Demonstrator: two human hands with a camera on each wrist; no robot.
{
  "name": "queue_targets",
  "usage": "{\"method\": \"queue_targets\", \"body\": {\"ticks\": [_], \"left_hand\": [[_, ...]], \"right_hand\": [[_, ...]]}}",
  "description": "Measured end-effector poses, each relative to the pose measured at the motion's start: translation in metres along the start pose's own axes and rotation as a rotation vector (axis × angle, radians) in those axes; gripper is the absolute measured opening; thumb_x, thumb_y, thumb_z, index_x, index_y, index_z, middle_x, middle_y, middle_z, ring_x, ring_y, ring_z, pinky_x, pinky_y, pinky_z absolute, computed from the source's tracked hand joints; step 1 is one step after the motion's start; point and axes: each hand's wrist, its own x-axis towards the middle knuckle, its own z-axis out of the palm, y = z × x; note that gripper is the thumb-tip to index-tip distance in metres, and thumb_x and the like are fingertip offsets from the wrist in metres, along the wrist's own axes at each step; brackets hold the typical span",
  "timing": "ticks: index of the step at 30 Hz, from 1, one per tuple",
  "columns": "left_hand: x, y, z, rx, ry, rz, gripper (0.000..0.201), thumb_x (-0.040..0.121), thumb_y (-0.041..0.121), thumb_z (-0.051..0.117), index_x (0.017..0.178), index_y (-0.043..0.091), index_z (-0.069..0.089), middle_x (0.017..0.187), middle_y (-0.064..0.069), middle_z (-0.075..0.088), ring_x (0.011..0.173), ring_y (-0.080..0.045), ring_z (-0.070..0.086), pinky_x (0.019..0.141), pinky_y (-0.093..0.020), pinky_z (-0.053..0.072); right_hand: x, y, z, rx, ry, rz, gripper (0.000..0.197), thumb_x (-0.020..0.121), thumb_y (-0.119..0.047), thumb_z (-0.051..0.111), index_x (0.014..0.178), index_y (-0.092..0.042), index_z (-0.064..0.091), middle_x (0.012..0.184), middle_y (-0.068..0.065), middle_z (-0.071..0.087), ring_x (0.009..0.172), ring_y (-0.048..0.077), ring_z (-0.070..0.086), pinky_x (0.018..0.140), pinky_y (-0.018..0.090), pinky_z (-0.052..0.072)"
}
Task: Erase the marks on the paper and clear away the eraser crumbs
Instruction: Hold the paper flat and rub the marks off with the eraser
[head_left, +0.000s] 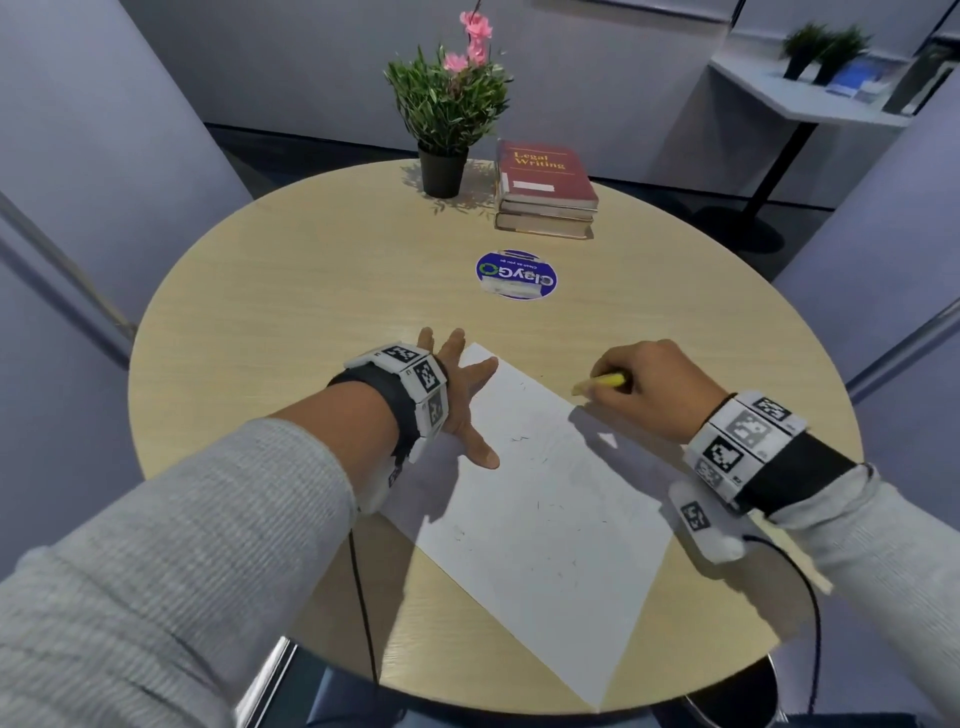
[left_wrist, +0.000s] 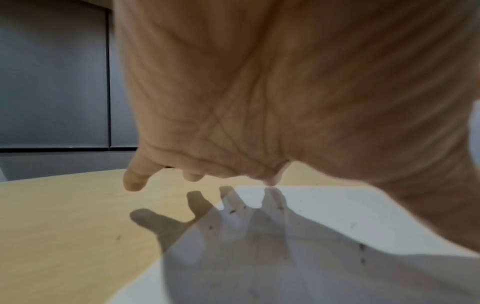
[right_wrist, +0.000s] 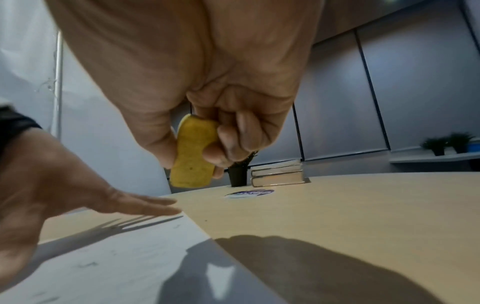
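Note:
A white sheet of paper (head_left: 545, 509) lies at an angle on the round wooden table (head_left: 260, 312). Small dark specks and short strokes (head_left: 519, 439) are scattered over it, and they also show as dark specks (left_wrist: 231, 211) in the left wrist view. My left hand (head_left: 467, 395) is spread flat and low over the paper's far left corner, casting a shadow on the paper (left_wrist: 337, 216); I cannot tell whether it touches. My right hand (head_left: 644, 379) pinches a yellow eraser (head_left: 602, 383) just past the paper's right edge, above bare table. The right wrist view shows this eraser (right_wrist: 193, 156) between thumb and fingers, lifted off the surface.
At the far side stand a potted plant (head_left: 444, 119) and a stack of books (head_left: 545, 187). A round blue sticker (head_left: 517, 275) lies flat beyond the paper. Black cables (head_left: 363, 597) hang from both wrists near the table's front edge.

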Motion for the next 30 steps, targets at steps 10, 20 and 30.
{"method": "queue_targets", "body": {"ticks": [10, 20, 30], "left_hand": [[-0.009, 0.040, 0.003, 0.017, -0.055, 0.064, 0.121, 0.054, 0.088, 0.058, 0.146, 0.051, -0.011, 0.158, -0.002, -0.026, 0.142, -0.040, -0.022, 0.106, -0.072, 0.007], [0.001, 0.038, 0.014, -0.035, -0.048, 0.073, 0.123, 0.052, 0.084, 0.066, 0.145, 0.054, -0.010, 0.158, -0.002, -0.025, 0.142, -0.042, -0.021, 0.105, -0.073, 0.012], [0.006, 0.037, 0.019, -0.034, -0.047, 0.062, 0.126, 0.049, 0.088, 0.062, 0.142, 0.056, -0.016, 0.156, -0.003, -0.029, 0.141, -0.043, -0.023, 0.104, -0.075, 0.010]], "right_hand": [[0.011, -0.016, 0.027, -0.107, -0.153, -0.036, 0.029, 0.085, -0.040, 0.062, 0.098, -0.014, 0.064, 0.090, 0.006, 0.067, 0.085, 0.025, 0.059, 0.077, 0.038, 0.050], [0.002, -0.037, 0.041, -0.076, -0.196, -0.099, 0.020, 0.084, -0.034, 0.064, 0.096, -0.018, 0.066, 0.070, -0.003, 0.059, 0.071, 0.022, 0.058, 0.066, 0.031, 0.046], [0.009, -0.030, 0.033, -0.115, -0.164, -0.058, 0.025, 0.083, -0.040, 0.064, 0.094, -0.018, 0.067, 0.078, 0.001, 0.064, 0.073, 0.022, 0.059, 0.070, 0.034, 0.050]]}}
